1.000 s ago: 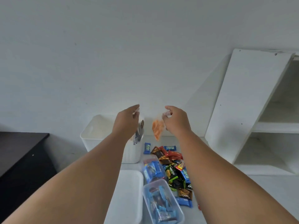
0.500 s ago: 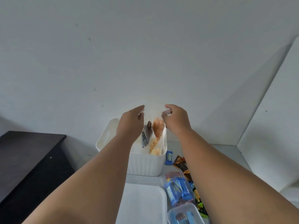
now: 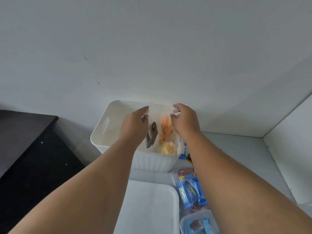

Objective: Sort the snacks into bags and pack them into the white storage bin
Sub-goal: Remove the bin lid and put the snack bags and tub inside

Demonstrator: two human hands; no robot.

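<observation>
A clear plastic bag with orange and yellow snacks and a dark wrapper hangs inside the white storage bin. My left hand pinches the bag's top left corner. My right hand pinches its top right corner. Both hands hover over the bin's opening, and the bag's lower part sits below the rim. To the right of the bin lie bags of blue-wrapped snacks on the grey table.
A flat white lid lies in front of the bin. A clear tub of blue snacks sits at the bottom right. A dark cabinet stands on the left. A white shelf side rises at the right, the wall behind.
Both hands carried the bag leftward and down from above the snack pile into the white bin. The view swung left, so the loose snacks mostly left the frame.
</observation>
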